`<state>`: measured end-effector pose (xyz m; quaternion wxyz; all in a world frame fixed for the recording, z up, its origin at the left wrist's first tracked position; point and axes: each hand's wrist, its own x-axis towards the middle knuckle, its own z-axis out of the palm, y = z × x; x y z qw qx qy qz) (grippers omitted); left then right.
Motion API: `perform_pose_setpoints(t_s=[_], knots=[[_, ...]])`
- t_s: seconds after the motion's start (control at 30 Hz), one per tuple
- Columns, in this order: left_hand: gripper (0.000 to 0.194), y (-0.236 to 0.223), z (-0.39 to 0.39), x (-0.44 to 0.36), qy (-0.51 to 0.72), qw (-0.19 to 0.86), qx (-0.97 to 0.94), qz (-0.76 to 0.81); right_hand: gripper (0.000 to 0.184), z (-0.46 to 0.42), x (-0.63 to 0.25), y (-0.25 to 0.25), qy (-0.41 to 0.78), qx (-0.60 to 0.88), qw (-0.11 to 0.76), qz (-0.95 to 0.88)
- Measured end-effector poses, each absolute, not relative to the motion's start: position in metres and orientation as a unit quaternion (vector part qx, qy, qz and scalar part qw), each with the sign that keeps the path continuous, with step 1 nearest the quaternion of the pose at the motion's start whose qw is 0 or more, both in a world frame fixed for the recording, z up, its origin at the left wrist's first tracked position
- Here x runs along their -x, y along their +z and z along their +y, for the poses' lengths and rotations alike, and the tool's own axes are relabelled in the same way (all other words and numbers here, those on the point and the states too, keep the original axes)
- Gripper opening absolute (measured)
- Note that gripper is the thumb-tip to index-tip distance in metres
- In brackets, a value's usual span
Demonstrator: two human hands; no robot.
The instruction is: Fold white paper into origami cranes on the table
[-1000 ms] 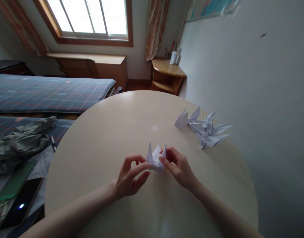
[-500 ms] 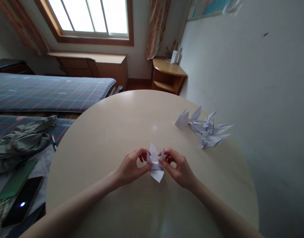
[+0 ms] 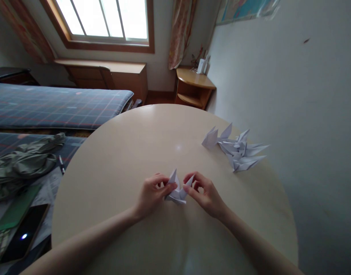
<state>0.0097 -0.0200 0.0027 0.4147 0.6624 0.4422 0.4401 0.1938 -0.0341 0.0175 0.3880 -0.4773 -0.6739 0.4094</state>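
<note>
A folded white origami paper figure (image 3: 177, 194) is between my two hands, low over the near middle of the round table (image 3: 129, 152). My left hand (image 3: 155, 192) pinches its left side between thumb and fingers, just below an upright point. On the other side, my right hand (image 3: 203, 192) has thumb and fingertips closed on a pointed flap that tilts up to the right. Parts of the paper under the fingertips are hidden. Several more folded white paper figures (image 3: 240, 149) lie clustered at the table's right, apart from my hands.
Beside the table's left edge are a black phone (image 3: 25, 233), a green flat item (image 3: 18, 206), papers, a pen (image 3: 61, 165) and crumpled grey-green cloth (image 3: 29, 164). A plaid mattress (image 3: 61, 107) lies beyond. The white wall (image 3: 278, 95) runs along the right.
The paper figure has turned and tilted between my hands. Its right flap now leans outward to the right, and its near tip lies flatter. Both hands keep their grip.
</note>
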Motion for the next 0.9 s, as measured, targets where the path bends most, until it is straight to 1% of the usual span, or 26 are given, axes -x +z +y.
perform_pose_setpoints(t_s=[0.17,0.23,0.33,0.4,0.47,0.57,0.7,0.9], knots=[[0.022,0.020,-0.021,-0.005,0.425,0.327,-0.750,0.387,0.029,-0.033,-0.203,0.032,0.361,0.452,0.443,-0.684],[0.021,0.027,-0.024,-0.004,0.406,0.304,-0.774,0.378,0.027,-0.034,-0.204,0.040,0.348,0.452,0.431,-0.699],[0.020,0.033,-0.028,-0.005,0.384,0.283,-0.800,0.363,0.019,-0.038,-0.201,0.047,0.334,0.456,0.392,-0.726],[0.019,0.034,-0.031,-0.006,0.375,0.279,-0.812,0.349,0.015,-0.039,-0.197,0.048,0.334,0.454,0.370,-0.738],[0.017,0.035,-0.033,-0.008,0.368,0.282,-0.819,0.338,0.014,-0.040,-0.195,0.046,0.338,0.450,0.360,-0.744],[0.015,0.036,-0.035,-0.009,0.358,0.288,-0.816,0.351,0.018,-0.041,-0.193,0.042,0.333,0.460,0.378,-0.731],[0.020,0.036,-0.037,-0.010,0.361,0.299,-0.786,0.404,0.015,-0.043,-0.193,0.042,0.317,0.482,0.409,-0.707],[0.024,0.034,-0.040,-0.013,0.350,0.320,-0.768,0.430,0.007,-0.042,-0.189,0.045,0.297,0.477,0.388,-0.731]])
